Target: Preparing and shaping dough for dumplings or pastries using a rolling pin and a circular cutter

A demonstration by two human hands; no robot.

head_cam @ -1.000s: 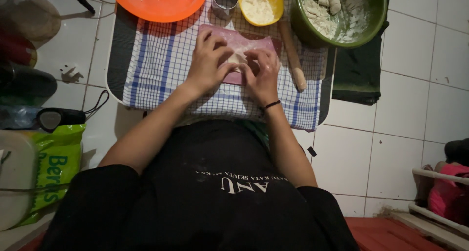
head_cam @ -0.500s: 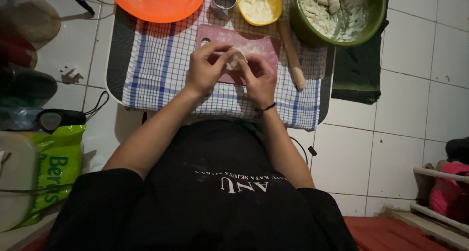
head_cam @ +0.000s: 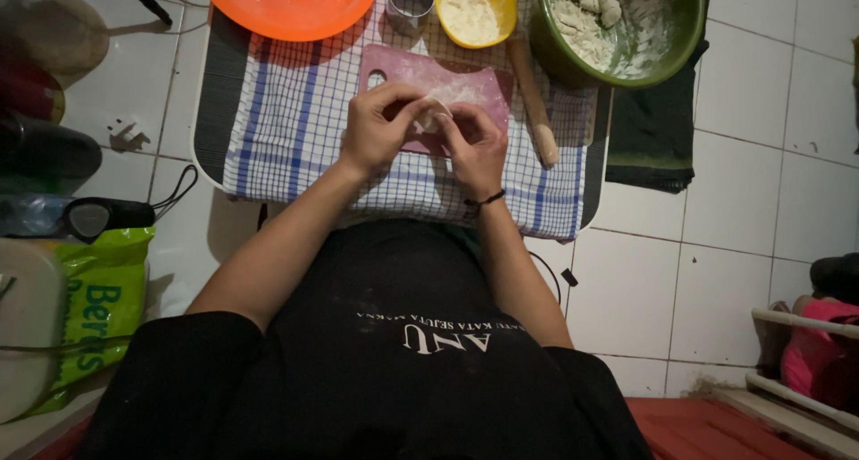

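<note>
**Dough piece pinched over a pink board**

White tiled floor (head_cam: 716, 245) bears a checked cloth (head_cam: 295, 129). Above the pink cutting board (head_cam: 465, 84), the left hand (head_cam: 380, 129) and right hand (head_cam: 474, 147) grasp a small dough piece (head_cam: 432, 117) between their fingertips. Rolling pin (head_cam: 534, 102) lies just right of the board.
</note>
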